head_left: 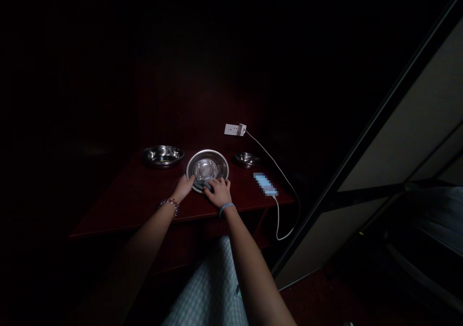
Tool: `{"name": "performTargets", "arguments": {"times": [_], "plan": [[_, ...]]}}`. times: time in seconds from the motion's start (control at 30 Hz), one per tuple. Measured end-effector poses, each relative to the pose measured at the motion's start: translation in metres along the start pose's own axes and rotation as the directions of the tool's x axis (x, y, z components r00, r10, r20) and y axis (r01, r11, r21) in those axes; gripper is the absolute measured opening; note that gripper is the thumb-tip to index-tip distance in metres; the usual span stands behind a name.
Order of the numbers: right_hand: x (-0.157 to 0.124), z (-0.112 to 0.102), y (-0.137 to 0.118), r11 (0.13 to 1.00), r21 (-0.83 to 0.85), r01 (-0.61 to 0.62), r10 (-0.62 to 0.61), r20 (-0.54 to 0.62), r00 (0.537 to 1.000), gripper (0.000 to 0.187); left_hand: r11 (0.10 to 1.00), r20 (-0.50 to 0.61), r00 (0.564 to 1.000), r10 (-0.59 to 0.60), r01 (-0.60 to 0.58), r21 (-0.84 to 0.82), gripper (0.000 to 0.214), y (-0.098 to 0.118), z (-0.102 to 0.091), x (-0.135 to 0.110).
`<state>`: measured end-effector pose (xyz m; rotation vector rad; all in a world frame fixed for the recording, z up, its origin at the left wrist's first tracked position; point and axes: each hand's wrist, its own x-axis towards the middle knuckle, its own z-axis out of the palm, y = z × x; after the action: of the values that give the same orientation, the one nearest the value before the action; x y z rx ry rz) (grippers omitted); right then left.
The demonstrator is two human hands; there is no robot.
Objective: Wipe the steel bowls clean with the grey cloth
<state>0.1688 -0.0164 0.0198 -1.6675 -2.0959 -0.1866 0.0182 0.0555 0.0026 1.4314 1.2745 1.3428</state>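
A shiny steel bowl (206, 164) is tilted toward me near the front of the dark red table. My left hand (183, 187) grips its left rim, thumb over the edge. Inside the bowl's near side, my right hand (219, 192) presses a grey, cloth-like piece (201, 184) against the metal with its fingers bent. The dim light hides what exactly the grey piece is. A beaded bracelet (170, 203) circles my left wrist and a blue band (226, 207) my right one.
A wide steel bowl (162, 157) stands at the left, with a smaller steel bowl (246, 159) to the right. A phone (265, 184) lies on the table (119, 205). Its white cable (278, 220) hangs past the edge and rises to a wall socket (231, 129).
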Motion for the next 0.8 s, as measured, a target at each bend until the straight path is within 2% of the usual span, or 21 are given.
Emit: {"name": "performTargets", "arguments": {"times": [0.27,0.5,0.67,0.8], "plan": [[-0.0004,0.0001,-0.0017,0.993,-0.109,-0.043,0.038,-0.046,0.998,0.031,0.997,-0.018,0.999,0.036,-0.037,-0.071,0.021,-0.0064,0.0013,0.0034],[-0.0011,0.0003,-0.0005,0.968,-0.156,-0.196,0.173,-0.151,0.973,0.032,1.0,0.018,1.0,0.017,-0.017,-0.013,0.021,-0.0023,0.0021,0.0011],[-0.0012,0.003,0.0019,0.967,-0.15,-0.205,0.182,-0.154,0.971,0.044,1.0,0.018,1.0,0.007,-0.007,0.004,0.022,-0.0006,0.0018,0.0],[-0.0012,0.0043,0.0023,0.968,-0.151,-0.202,0.18,-0.147,0.973,0.044,0.999,0.028,0.999,0.043,-0.043,0.019,0.023,-0.0015,0.0015,0.0002]]}}
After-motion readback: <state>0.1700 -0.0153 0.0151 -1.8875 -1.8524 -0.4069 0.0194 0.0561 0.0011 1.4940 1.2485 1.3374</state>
